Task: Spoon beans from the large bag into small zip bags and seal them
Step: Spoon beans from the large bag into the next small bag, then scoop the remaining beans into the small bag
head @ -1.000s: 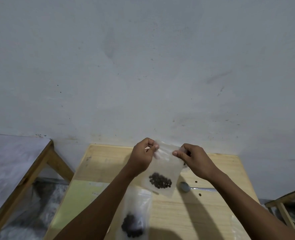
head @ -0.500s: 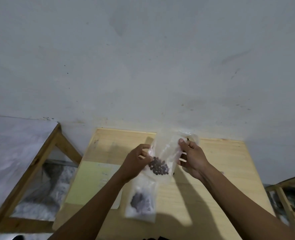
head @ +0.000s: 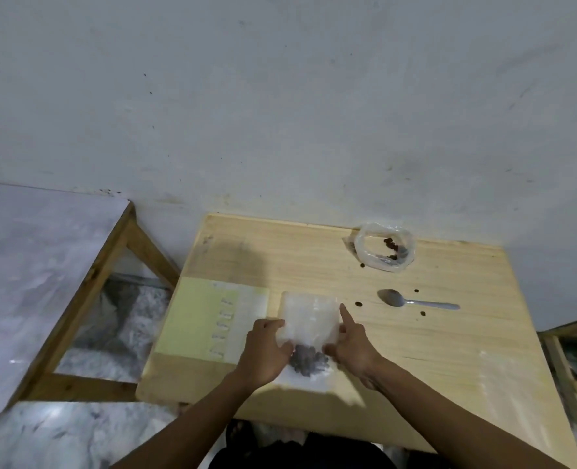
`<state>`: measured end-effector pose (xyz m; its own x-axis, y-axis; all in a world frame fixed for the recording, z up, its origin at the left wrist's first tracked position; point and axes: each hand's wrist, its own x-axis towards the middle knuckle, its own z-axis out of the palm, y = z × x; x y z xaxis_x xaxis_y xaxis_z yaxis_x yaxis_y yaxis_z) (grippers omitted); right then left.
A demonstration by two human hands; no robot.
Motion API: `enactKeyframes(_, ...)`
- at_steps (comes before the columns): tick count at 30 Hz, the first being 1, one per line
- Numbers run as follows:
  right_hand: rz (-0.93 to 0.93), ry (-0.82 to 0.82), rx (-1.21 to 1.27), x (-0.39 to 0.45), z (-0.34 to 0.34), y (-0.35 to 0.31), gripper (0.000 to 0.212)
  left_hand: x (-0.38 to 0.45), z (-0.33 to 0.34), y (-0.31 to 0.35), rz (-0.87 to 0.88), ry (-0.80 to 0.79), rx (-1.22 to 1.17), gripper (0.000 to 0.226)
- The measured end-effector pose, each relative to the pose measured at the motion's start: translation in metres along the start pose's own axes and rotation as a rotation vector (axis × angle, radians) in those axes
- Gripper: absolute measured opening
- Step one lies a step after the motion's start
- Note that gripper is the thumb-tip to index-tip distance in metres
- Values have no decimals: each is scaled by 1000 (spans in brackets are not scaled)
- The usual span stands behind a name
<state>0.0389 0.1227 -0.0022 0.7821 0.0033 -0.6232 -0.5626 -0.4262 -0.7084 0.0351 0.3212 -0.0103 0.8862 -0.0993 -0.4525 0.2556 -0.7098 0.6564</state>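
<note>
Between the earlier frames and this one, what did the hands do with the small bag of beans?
The small clear zip bag holding dark beans, held up in the air by its top a second ago, now lies flat on the light wooden table, on the earlier filled bag. The left hand and right hand came down with it and rest on its sides, right forefinger straight. Both hands stay on the bag.

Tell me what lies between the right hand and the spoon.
Nothing blocks it. Between the right hand, resting on the zip bag, and the spoon there is only bare table with one loose bean.
</note>
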Motion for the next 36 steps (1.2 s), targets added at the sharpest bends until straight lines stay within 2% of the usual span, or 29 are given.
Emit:
enactKeyframes(2, 4, 27, -60, 4, 9, 6, 102, -1, 4, -3, 39, -35, -68, 29)
enactKeyframes(4, 16, 64, -73, 7, 16, 8, 82, 1, 8, -3, 36, -35, -97, 21)
enactKeyframes(7, 20, 65, -62, 9, 19, 2, 56, 2, 6, 6, -2, -40, -139, 26)
enactKeyframes(11, -18, 90, -21, 15, 16, 1, 40, 5, 4, 13, -39, -61, -167, 28)
enactKeyframes(15, -59, 92, 50, 17, 11, 0, 48, 11, 6, 12, -55, -29, -126, 26)
enactKeyframes(19, -21, 121, 101, 18, -10, 9, 76, 19, 6, 24, 19, 66, -23, 59)
enactKeyframes(20, -14, 140, 98, 17, -21, 12, 77, 19, 5, 35, 46, 88, -12, 62)
enactKeyframes(24, -11, 265, 64, 1, -77, 26, 59, 30, 18, 86, 177, 114, -57, 59)
enactKeyframes(28, 42, 409, -9, -11, -139, 64, 80, 46, 58, 139, 273, -24, -104, 55)
enactKeyframes(31, 122, 493, -62, -26, -179, 94, 76, 54, 101, 170, 314, -162, -88, 52)
enactKeyframes(36, 271, 573, -216, -52, -226, 141, 71, 53, 167, 206, 267, -448, -37, 49)
